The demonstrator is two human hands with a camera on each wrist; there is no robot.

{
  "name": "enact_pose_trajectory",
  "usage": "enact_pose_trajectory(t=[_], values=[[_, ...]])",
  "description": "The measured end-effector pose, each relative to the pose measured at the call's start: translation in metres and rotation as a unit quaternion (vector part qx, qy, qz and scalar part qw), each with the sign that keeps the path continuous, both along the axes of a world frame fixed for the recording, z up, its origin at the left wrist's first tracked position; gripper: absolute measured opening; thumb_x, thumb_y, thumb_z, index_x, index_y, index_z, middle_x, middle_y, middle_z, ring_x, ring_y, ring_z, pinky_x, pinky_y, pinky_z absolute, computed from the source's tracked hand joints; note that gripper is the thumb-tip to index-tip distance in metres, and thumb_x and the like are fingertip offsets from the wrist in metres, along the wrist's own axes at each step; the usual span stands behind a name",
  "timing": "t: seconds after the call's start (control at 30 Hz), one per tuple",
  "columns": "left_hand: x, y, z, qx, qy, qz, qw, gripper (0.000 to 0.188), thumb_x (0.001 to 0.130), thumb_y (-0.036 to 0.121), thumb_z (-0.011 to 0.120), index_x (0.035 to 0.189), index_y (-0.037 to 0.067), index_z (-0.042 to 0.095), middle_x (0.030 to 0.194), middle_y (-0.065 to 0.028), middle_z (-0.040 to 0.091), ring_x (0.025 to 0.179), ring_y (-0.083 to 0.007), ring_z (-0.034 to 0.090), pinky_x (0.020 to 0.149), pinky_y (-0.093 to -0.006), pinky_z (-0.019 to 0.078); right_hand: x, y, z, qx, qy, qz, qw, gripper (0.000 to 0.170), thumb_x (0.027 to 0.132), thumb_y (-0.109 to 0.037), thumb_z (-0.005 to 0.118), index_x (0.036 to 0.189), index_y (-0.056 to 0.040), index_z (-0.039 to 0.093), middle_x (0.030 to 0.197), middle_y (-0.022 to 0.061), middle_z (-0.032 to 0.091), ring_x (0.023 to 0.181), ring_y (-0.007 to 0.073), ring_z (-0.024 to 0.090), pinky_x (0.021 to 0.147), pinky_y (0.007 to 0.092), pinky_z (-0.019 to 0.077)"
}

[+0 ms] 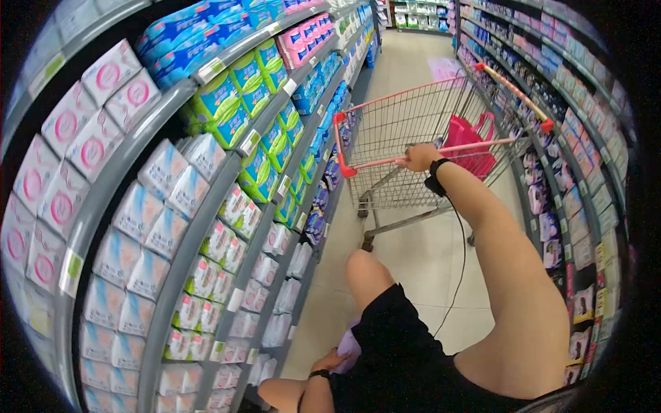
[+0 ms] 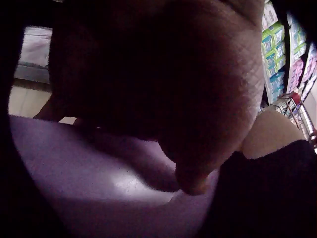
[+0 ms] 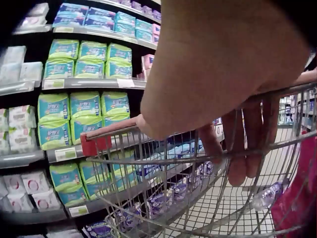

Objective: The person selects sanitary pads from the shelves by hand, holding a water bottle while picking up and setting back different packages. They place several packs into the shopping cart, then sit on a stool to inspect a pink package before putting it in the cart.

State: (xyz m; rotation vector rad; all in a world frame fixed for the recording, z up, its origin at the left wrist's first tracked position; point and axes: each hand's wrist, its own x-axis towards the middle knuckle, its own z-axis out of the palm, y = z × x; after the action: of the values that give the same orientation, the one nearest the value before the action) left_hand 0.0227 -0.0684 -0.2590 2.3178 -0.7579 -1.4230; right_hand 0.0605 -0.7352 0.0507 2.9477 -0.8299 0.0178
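Note:
In the head view my right hand (image 1: 421, 157) grips the pink-red handle bar (image 1: 475, 145) of a wire shopping cart (image 1: 406, 120). Its fingers drape over the bar and hang inside the basket in the right wrist view. Low by my legs, my left hand (image 1: 335, 360) holds a smooth light-purple thing (image 1: 350, 345). The left wrist view shows the thumb on its glossy purple surface (image 2: 124, 186), with fingertips at its far edge. That view is dark, so I cannot tell what kind of thing it is. A bright pink bag (image 1: 475, 162) sits in the cart.
Shelves of green-and-blue packs (image 1: 248, 89) and white packs with pink rings (image 1: 93, 131) line the left side. More stocked shelving (image 1: 571, 124) runs along the right. A clear bottle (image 3: 270, 195) lies in the basket. Tiled floor (image 1: 413, 51) stretches down the aisle.

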Motion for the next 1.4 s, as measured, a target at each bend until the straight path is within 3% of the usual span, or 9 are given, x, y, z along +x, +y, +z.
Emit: enact_pose_trajectory(t=[0.17,0.27,0.33,0.37,0.5,0.83,1.07,1.33,1.4], values=[[0.000,-0.002,-0.027,0.020,0.068,0.027,0.997,0.099,0.091,0.070,0.052,0.145,-0.011,0.038,0.144,-0.0317,0.048,0.139,-0.0397,0.044,0.115,-0.0402,0.0335,0.014,-0.013,0.021,0.009,0.002,-0.029,1.000,0.075,0.091,-0.076,0.042,0.102,-0.0094,0.076,0.093,0.0170,0.074,0.092,0.0353,0.071,0.078,0.0486,0.0543],[0.013,-0.011,0.000,0.079,0.094,-0.005,0.992,0.091,0.093,0.064,0.055,0.143,-0.010,0.042,0.142,-0.0300,0.051,0.135,-0.0388,0.048,0.111,-0.0398,0.0384,0.026,-0.039,0.009,-0.004,-0.028,-0.037,0.999,0.077,0.089,-0.078,0.042,0.095,-0.0098,0.077,0.087,0.0172,0.073,0.086,0.0358,0.071,0.076,0.0490,0.0541],[0.021,-0.008,-0.015,0.031,0.101,-0.068,0.992,0.089,0.093,0.063,0.057,0.142,-0.009,0.043,0.141,-0.0289,0.053,0.132,-0.0375,0.052,0.109,-0.0395,0.0414,0.032,-0.052,0.008,-0.024,-0.061,-0.035,0.997,0.078,0.087,-0.080,0.044,0.088,-0.0096,0.078,0.079,0.0178,0.072,0.078,0.0372,0.071,0.072,0.0482,0.0544],[0.026,-0.012,-0.016,0.041,0.124,-0.054,0.990,0.089,0.090,0.062,0.062,0.141,-0.009,0.045,0.137,-0.0272,0.056,0.128,-0.0363,0.055,0.106,-0.0391,0.0435,0.038,-0.058,0.012,0.005,-0.016,-0.055,0.998,0.078,0.089,-0.078,0.041,0.097,-0.0092,0.077,0.090,0.0170,0.073,0.088,0.0353,0.071,0.078,0.0504,0.0535],[0.039,-0.018,-0.027,0.051,0.196,-0.071,0.977,0.094,0.082,0.062,0.073,0.139,-0.009,0.047,0.130,-0.0239,0.062,0.120,-0.0341,0.061,0.103,-0.0384,0.0469,0.057,-0.086,0.007,0.000,-0.024,-0.062,0.998,0.078,0.089,-0.078,0.042,0.097,-0.0081,0.077,0.090,0.0176,0.073,0.088,0.0365,0.071,0.078,0.0498,0.0541],[0.061,-0.058,-0.014,0.083,0.217,-0.092,0.968,0.103,0.075,0.065,0.076,0.140,-0.010,0.045,0.131,-0.0252,0.061,0.121,-0.0357,0.060,0.103,-0.0400,0.0467,0.094,-0.135,0.008,-0.006,-0.038,-0.059,0.998,0.077,0.089,-0.076,0.044,0.087,-0.0054,0.073,0.075,0.0172,0.071,0.073,0.0359,0.070,0.064,0.0498,0.0518],[0.066,-0.120,0.011,0.096,0.241,-0.139,0.956,0.110,0.071,0.067,0.079,0.141,-0.010,0.043,0.133,-0.0261,0.060,0.122,-0.0369,0.059,0.104,-0.0411,0.0466,0.111,-0.160,0.020,0.035,0.070,-0.109,0.991,0.077,0.089,-0.077,0.044,0.089,-0.0063,0.074,0.077,0.0167,0.071,0.077,0.0360,0.071,0.067,0.0497,0.0529],[0.083,-0.190,0.022,0.191,0.280,-0.189,0.922,0.118,0.066,0.069,0.081,0.142,-0.011,0.041,0.134,-0.0271,0.059,0.123,-0.0382,0.059,0.105,-0.0425,0.0465,0.124,-0.181,0.015,0.069,0.031,-0.105,0.992,0.072,0.089,-0.077,0.044,0.094,-0.0099,0.072,0.082,0.0169,0.072,0.081,0.0383,0.070,0.069,0.0515,0.0532],[0.080,-0.195,0.028,0.183,0.221,-0.182,0.941,0.121,0.064,0.070,0.082,0.142,-0.012,0.039,0.135,-0.0284,0.058,0.124,-0.0392,0.058,0.105,-0.0433,0.0462,0.128,-0.192,0.019,0.081,0.056,-0.089,0.991,0.071,0.090,-0.076,0.044,0.099,-0.0106,0.072,0.083,0.0160,0.073,0.082,0.0382,0.071,0.070,0.0513,0.0536]])
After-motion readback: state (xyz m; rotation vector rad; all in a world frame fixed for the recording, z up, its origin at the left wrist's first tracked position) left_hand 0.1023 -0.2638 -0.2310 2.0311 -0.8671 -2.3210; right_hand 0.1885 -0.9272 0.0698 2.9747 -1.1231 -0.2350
